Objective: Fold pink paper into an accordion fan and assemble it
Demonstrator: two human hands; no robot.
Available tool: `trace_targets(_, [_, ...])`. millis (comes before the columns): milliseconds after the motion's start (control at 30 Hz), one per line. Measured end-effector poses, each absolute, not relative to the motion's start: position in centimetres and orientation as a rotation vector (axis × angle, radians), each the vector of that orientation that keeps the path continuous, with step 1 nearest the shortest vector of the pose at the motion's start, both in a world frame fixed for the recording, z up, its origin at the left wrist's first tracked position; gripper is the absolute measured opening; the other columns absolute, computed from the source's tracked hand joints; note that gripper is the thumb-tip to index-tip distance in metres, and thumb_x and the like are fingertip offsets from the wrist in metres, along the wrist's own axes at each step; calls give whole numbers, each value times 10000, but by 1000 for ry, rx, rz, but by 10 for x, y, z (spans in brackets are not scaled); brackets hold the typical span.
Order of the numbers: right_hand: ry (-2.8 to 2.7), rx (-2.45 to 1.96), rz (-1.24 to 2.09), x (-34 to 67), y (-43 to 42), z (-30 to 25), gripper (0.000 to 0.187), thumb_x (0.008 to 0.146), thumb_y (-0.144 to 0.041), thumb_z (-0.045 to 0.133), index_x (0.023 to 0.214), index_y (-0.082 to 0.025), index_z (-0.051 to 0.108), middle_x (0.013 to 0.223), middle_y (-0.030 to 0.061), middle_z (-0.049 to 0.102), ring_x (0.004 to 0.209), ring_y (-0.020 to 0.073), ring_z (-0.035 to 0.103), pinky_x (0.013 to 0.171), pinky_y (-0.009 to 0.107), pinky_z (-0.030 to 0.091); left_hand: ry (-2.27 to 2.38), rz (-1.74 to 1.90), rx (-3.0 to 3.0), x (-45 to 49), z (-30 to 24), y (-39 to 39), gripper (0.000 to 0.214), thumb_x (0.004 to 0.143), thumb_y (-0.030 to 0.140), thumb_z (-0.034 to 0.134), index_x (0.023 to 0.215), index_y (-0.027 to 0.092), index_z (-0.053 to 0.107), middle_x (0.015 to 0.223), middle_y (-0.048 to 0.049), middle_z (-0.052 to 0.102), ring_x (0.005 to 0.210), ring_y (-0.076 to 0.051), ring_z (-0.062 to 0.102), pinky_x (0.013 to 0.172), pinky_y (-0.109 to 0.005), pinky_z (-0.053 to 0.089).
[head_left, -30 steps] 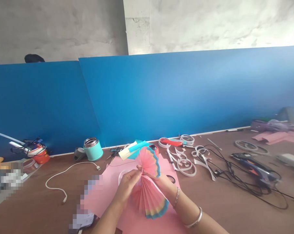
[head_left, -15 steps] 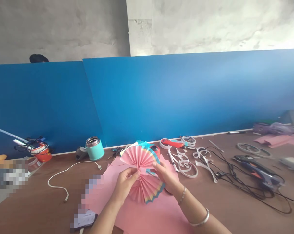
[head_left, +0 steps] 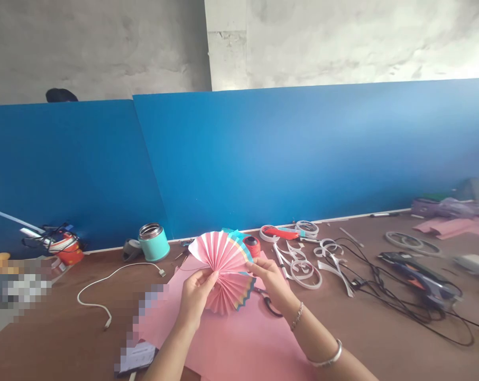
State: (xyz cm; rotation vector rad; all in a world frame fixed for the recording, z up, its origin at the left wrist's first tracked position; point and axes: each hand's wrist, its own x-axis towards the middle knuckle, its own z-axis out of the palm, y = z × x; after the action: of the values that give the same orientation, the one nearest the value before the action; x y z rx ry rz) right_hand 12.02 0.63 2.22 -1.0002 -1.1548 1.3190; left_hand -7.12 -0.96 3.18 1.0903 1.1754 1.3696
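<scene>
A pleated pink paper fan [head_left: 226,254], edged in yellow and blue, is spread into a near-round shape above pink paper sheets [head_left: 239,344]. My left hand [head_left: 195,296] pinches it near the centre where the folds meet, thumb on top. At its right edge, the fingers of my right hand [head_left: 269,278] close on the coloured rim. Scissors [head_left: 272,307] lie partly hidden under my right hand. Just behind the fan sits a red spool [head_left: 252,245], and a blue piece of paper [head_left: 235,233] shows beside it.
A teal cup [head_left: 154,243] and a white cable [head_left: 92,302] are on the left, with a phone [head_left: 138,357] nearer. Curled white strips [head_left: 298,259], black cords [head_left: 382,296] and a dark glue gun [head_left: 425,280] spread rightward. A blue partition [head_left: 283,159] stands behind the table.
The fan has opened wider and turned slightly, its upper half moving left. My left hand has shifted left and up; my right fingers now pinch the rim. More of the scissors shows.
</scene>
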Motion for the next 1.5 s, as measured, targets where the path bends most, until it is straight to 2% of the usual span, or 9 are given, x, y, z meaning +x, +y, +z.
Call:
trace_targets(200, [-1189, -1018, 1279, 120, 7, 25, 252, 745, -400, 624, 603, -193, 594, 623, -5, 537, 663, 155, 478, 636, 284, 357, 1199, 1372, 1017, -75, 23, -3, 340, 585, 445, 758, 753, 159, 682, 654, -13, 666, 565, -139, 555, 543, -232, 366])
trace_targets(300, [-1217, -944, 1234, 124, 6, 31, 194, 776, -389, 594, 871, -221, 610, 774, 4, 598, 769, 173, 518, 710, 298, 377, 1165, 1333, 1006, -81, 21, 1, 342, 619, 448, 740, 779, 150, 685, 610, 3, 637, 535, -117, 518, 524, -217, 333])
trace_targets(433, [-1460, -798, 1216, 134, 7, 32, 415, 727, -245, 670, 1104, -272, 500, 936, 2, 593, 885, 177, 538, 791, 316, 387, 1136, 1322, 980, -89, 19, 5, 323, 634, 426, 738, 782, 142, 696, 629, -7, 647, 572, -118, 527, 546, -214, 337])
trace_targets(567, [-1623, -882, 1056, 135, 14, 22, 335, 722, -172, 648, 1043, -237, 575, 913, 15, 594, 847, 172, 550, 761, 310, 408, 1126, 1248, 1003, -93, 18, 6, 317, 639, 425, 739, 780, 143, 708, 683, -20, 669, 578, -114, 524, 561, -219, 347])
trace_targets(833, [-1651, -1042, 841, 131, 19, 12, 174, 788, -264, 606, 908, -198, 713, 807, 37, 667, 783, 181, 602, 740, 312, 468, 1070, 1082, 1048, -97, 18, 4, 300, 653, 423, 732, 779, 151, 712, 755, -42, 697, 710, -162, 598, 669, -252, 417])
trace_targets(1033, [-1714, -1013, 666, 134, 20, 13, 145, 811, -267, 590, 807, -227, 729, 791, 38, 679, 765, 177, 612, 701, 293, 480, 1137, 1056, 1087, -100, 15, 5, 294, 644, 423, 737, 740, 148, 697, 684, -22, 671, 610, -119, 558, 615, -232, 391])
trace_targets(1267, [-1778, -1090, 738, 131, 15, 20, 167, 816, -255, 568, 807, -200, 725, 822, 49, 696, 777, 178, 626, 707, 284, 482, 1103, 1033, 1071, -98, 13, 6, 381, 619, 498, 721, 710, 129, 694, 612, -35, 649, 601, -164, 594, 621, -279, 424])
trace_targets(1400, [-1745, -1187, 814, 128, 16, 12, 206, 811, -263, 557, 915, -185, 717, 924, 66, 702, 827, 194, 628, 716, 289, 479, 1170, 1048, 1092, -100, 11, 8, 358, 620, 480, 720, 686, 130, 686, 605, -31, 646, 640, -179, 604, 640, -282, 431])
trace_targets(1500, [-1755, -1220, 782, 126, 18, 4, 249, 807, -251, 552, 1002, -185, 693, 841, 49, 691, 757, 179, 609, 679, 281, 470, 1251, 1045, 1141, -101, 11, 9, 320, 627, 456, 716, 668, 140, 684, 625, -23, 651, 694, -180, 602, 655, -265, 421])
